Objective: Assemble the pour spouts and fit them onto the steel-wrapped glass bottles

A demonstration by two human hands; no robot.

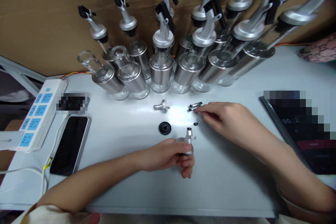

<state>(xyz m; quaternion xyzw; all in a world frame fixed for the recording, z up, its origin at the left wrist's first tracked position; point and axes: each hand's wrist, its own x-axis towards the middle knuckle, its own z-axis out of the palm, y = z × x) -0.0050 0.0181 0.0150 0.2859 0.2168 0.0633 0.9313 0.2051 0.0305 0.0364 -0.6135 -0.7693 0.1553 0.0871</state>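
Steel pourer (188,139) in left hand (165,155); empty glass bottles (161,70) behind.

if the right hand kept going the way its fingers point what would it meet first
The small black lever piece, already at the fingertips of the right hand. Past it, roughly in line, lies the metal spout part, though depth is unclear.

White power strip (39,112), dark phone (70,144), glass dispenser bottles (161,66), tablet (309,136)
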